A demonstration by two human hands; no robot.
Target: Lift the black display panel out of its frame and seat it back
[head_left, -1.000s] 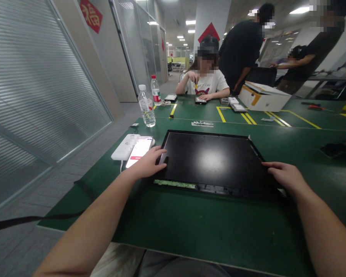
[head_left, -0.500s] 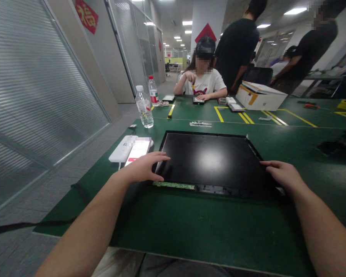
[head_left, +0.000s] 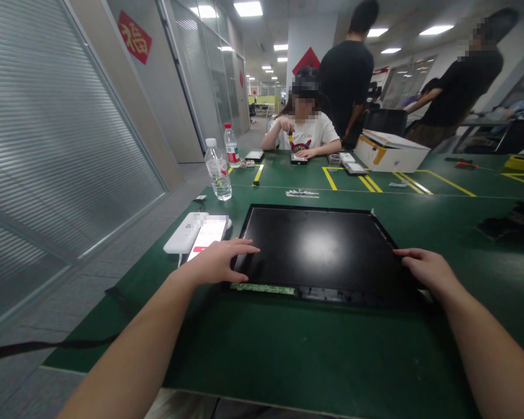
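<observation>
A black LCD screen panel [head_left: 301,250] lies flat on the green table in front of me. A narrow green circuit board [head_left: 264,289] runs along the left part of its near edge. My left hand [head_left: 220,261] is open over the panel's left edge, thumb and fingers spread across the corner. At the right edge, my right hand [head_left: 432,272] closes on the frame, index finger and thumb near each other; its other fingers are mostly hidden. Just left of my left hand is a phone [head_left: 208,234] with a lit screen, leaning on a white device [head_left: 184,233].
Two bottles, a clear one [head_left: 218,171] and a red-capped one [head_left: 231,146], stand at the back left. Silvery strips [head_left: 303,193] lie beyond the panel. Across the table [head_left: 288,349] a seated person [head_left: 308,131] works on a small device. A white box [head_left: 393,152] stands at the back right.
The whole view has shifted slightly, so the table and panel appear a little lower. Both hands keep nearly the same places at the panel's edges.
</observation>
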